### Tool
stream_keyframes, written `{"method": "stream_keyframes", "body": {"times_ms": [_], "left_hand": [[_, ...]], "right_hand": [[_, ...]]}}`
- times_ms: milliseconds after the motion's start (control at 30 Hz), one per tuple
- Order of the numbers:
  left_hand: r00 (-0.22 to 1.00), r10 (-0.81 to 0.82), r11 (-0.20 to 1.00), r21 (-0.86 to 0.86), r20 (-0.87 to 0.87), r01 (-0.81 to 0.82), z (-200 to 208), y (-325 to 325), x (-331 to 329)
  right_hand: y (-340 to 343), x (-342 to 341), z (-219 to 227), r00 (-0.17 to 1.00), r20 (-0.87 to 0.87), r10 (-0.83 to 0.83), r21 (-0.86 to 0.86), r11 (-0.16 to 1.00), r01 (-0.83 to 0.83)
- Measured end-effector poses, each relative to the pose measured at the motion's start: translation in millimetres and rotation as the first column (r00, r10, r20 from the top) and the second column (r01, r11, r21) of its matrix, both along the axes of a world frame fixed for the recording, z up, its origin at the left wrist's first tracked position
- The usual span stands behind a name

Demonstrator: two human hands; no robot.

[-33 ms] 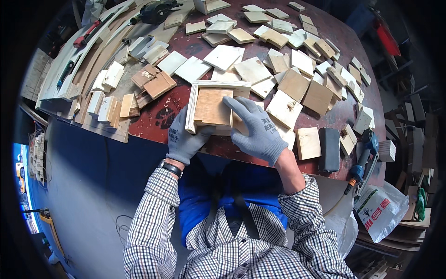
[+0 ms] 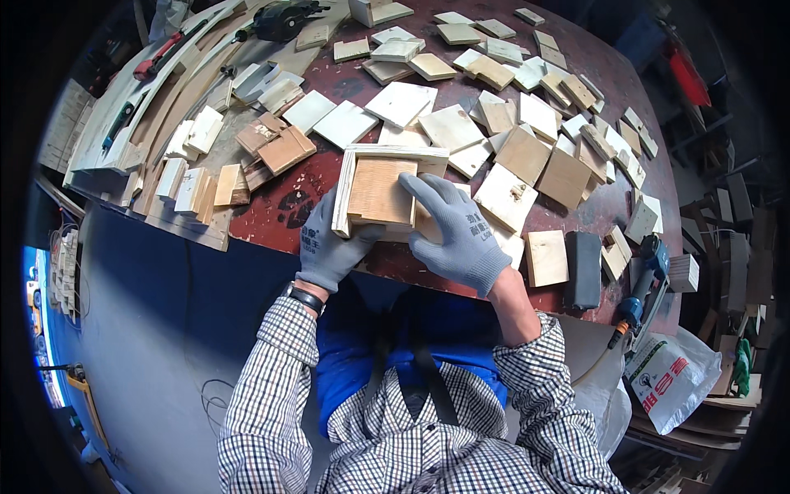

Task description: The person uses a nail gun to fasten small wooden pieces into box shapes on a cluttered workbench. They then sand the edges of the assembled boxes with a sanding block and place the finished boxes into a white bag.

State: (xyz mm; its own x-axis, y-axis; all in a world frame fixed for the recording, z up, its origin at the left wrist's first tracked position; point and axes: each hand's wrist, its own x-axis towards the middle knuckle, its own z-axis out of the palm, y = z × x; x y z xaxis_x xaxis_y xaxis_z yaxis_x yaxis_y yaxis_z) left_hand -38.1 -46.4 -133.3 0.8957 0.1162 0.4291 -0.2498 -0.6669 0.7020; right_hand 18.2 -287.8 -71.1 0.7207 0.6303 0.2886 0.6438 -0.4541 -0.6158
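Over the front edge of the red table [image 2: 271, 221], a small box-like assembly of pale wooden boards [image 2: 342, 193] is held between my gloved hands. A brown wooden block [image 2: 380, 191] sits inside its corner, against the left and far boards. Grey-gloved, my left hand [image 2: 333, 247] is closed round the near left corner from below, with its thumb at the block's near edge. My right hand [image 2: 457, 235] grips the right side of the brown block, its forefinger bent over the top. Parts of the fingers and the underside of the box are hidden.
Many loose wood pieces [image 2: 522, 155] lie over the table. A dark grey block [image 2: 583, 270] stands near the right edge beside a blue air nailer [image 2: 642, 284] with a hose. Long boards [image 2: 148, 115] and a black power tool [image 2: 284, 20] lie at the left.
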Motion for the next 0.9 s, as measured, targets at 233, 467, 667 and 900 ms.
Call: {"method": "stream_keyframes", "body": {"times_ms": [233,467,667,900], "left_hand": [[0.999,0.026,0.998,0.064,0.029,-0.028,1.8,-2.0,0.2],[0.995,0.061,0.991,0.112,0.080,-0.070,-1.6,-1.7,0.9],[0.995,0.075,0.990,0.114,0.062,-0.081,-5.6,-2.0,0.1],[0.998,0.049,0.996,0.074,0.041,-0.052,-1.3,-2.9,-0.2]], "right_hand": [[6.1,0.4,1.2,0.986,0.156,-0.061,-0.077,0.994,0.074],[5.6,-5.1,12.6,0.877,0.475,-0.069,-0.105,0.985,0.135],[-4.5,-8.9,6.9,0.852,0.515,-0.099,-0.069,0.985,0.156],[6.8,-7.7,-3.1,0.878,0.466,-0.112,-0.039,0.988,0.146]]}}
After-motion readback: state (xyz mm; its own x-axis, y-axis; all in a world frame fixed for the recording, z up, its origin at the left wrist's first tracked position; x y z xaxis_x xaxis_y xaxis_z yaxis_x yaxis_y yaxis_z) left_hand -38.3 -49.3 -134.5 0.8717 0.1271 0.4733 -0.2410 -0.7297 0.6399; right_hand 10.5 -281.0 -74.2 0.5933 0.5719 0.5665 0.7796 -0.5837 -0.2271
